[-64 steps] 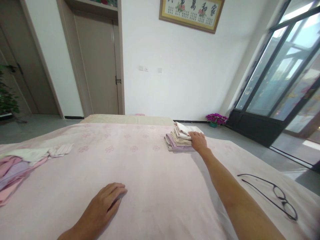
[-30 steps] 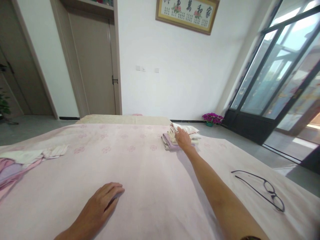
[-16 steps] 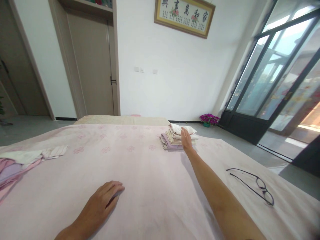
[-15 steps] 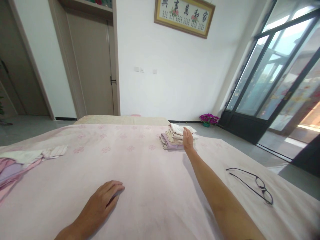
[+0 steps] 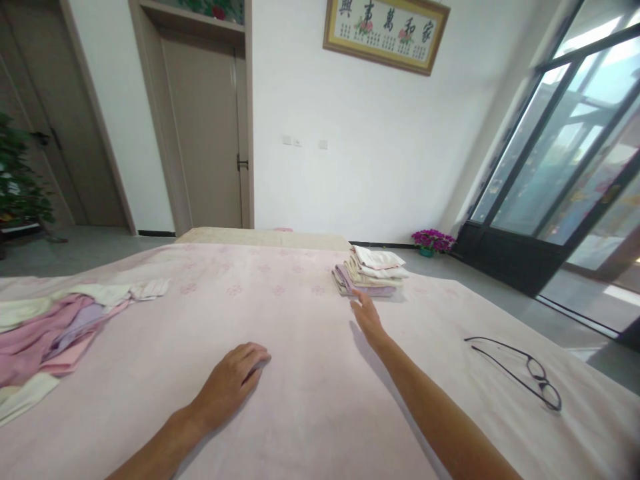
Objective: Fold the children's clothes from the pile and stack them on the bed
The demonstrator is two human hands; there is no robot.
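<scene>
A stack of folded cloths (image 5: pixel 377 272), white on top with cream and lilac layers under it, stands at the far side of the pink flowered tablecloth (image 5: pixel 300 373). Just in front of the stack is my right hand (image 5: pixel 369 315), open, its fingers stretched out and holding nothing. My left hand (image 5: pixel 233 377) lies palm down on the tablecloth, fingers loosely bent and nothing in them. At the left edge lies a loose heap of pink, lilac and pale cloths (image 5: pixel 55 327).
Black-framed glasses (image 5: pixel 533 377) lie unfolded on the right of the cloth. Beyond the table are a pot of purple flowers (image 5: pixel 433 241), a glass door (image 5: pixel 530 167), a closed door (image 5: pixel 205 133) and a green plant (image 5: pixel 23 177).
My right hand has left the top of the folded stack and come back toward me. The view has turned left, so more of the loose heap shows.
</scene>
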